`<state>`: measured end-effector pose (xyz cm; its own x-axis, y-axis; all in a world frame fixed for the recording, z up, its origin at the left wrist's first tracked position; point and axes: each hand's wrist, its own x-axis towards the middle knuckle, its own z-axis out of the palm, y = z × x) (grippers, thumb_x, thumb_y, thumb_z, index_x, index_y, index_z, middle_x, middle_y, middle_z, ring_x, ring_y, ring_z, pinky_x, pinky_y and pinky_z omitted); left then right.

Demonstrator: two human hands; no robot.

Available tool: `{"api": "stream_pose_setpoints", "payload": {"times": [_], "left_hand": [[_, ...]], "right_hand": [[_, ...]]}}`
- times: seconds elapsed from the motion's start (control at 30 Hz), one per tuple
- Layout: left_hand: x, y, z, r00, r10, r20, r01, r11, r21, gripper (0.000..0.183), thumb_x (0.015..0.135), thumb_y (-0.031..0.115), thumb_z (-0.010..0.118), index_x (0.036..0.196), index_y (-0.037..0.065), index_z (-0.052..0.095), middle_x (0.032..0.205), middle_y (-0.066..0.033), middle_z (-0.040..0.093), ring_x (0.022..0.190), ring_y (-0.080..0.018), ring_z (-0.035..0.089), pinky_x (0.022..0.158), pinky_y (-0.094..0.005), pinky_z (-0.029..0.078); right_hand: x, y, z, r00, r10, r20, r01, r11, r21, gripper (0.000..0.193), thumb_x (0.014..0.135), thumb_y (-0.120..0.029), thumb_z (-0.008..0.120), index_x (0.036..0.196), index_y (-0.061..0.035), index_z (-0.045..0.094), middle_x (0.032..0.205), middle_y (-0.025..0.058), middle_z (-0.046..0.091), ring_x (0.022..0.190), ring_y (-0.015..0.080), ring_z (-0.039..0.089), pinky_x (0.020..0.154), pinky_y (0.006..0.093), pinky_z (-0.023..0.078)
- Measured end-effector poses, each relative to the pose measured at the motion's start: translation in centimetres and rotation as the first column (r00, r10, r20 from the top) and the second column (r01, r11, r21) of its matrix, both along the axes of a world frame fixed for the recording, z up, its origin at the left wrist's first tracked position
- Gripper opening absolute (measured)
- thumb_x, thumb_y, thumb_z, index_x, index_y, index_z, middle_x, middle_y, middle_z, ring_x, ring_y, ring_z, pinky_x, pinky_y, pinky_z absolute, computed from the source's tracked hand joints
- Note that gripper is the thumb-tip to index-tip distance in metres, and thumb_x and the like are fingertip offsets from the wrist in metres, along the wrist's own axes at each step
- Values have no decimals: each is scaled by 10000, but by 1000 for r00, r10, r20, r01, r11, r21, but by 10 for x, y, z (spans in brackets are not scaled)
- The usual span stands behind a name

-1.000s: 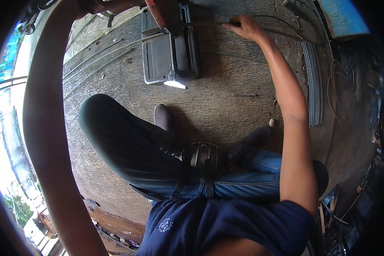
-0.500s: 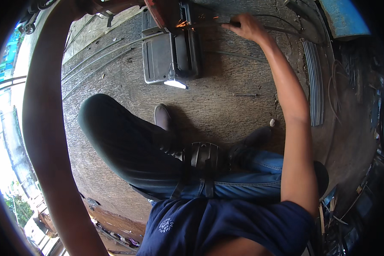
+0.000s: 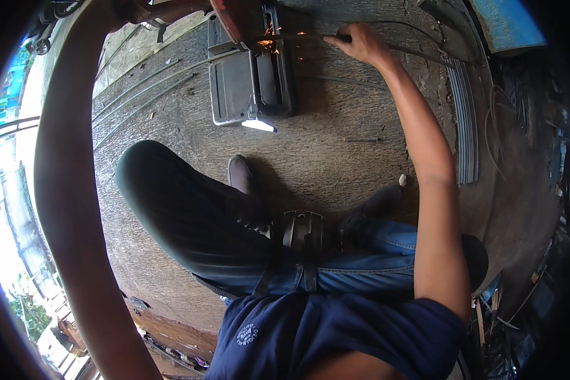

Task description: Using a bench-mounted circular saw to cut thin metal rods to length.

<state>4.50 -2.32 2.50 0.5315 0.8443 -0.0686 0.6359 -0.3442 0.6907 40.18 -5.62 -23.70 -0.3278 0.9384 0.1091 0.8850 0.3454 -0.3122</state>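
Note:
A chop saw with a dark boxy base stands on the floor ahead of me, its reddish guard lowered over a thin metal rod. Orange sparks fly where the two meet. My right hand is closed around the rod, to the right of the saw. At the top left, my left hand is dark and partly cut off by the picture's edge; it appears closed on the saw's handle. The rod's other side runs out leftward past the base.
More thin rods lie on the worn wooden floor at the left. A ribbed metal strip and a blue sheet are at the right. My shoe is close to the saw base. Scrap lines the far right.
The sparks spread wider and lower than before. My right hand has shifted very slightly, still on the rod. My left arm looks the same.

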Motion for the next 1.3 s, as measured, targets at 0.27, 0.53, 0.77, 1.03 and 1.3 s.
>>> {"api": "stream_pose_setpoints", "payload": {"times": [0.27,0.53,0.77,1.03,1.3], "left_hand": [[4,-4,8,981,46,-189,-21,991,131,342,968,270,430,1203,111,620,872,14,616,712,-78,534,680,-257,446],[-7,5,5,998,16,-54,-16,1000,4,360,954,323,457,1197,115,623,739,34,577,595,-68,473,596,-255,418],[-2,0,3,988,51,-145,-35,993,113,379,955,316,430,1210,105,615,805,16,606,651,-78,512,644,-261,434],[7,1,6,809,547,216,-429,800,-420,383,941,337,483,1188,88,637,900,-32,656,679,-118,541,684,-292,453],[-38,26,-7,859,421,291,-277,861,-426,379,905,289,459,1172,80,627,928,-47,603,797,-151,515,686,-343,468]], "right_hand": [[-3,-3,-3,999,29,-35,-27,999,44,582,871,-587,582,788,-26,715,650,143,656,601,275,643,598,419,504],[-7,-6,3,1000,22,-1,-22,999,24,590,875,-591,574,783,-25,712,649,141,654,588,271,634,579,424,492],[-6,-12,9,1000,-9,-12,9,1000,2,594,870,-592,579,785,-18,707,651,152,649,591,287,632,590,431,495],[2,-47,8,960,64,-273,-93,991,-94,587,874,-583,584,734,-23,688,584,86,607,536,200,574,542,409,447],[21,-108,-15,601,-343,-722,-169,829,-533,402,961,-411,560,736,-84,622,513,-54,451,453,36,424,430,224,306]]}}
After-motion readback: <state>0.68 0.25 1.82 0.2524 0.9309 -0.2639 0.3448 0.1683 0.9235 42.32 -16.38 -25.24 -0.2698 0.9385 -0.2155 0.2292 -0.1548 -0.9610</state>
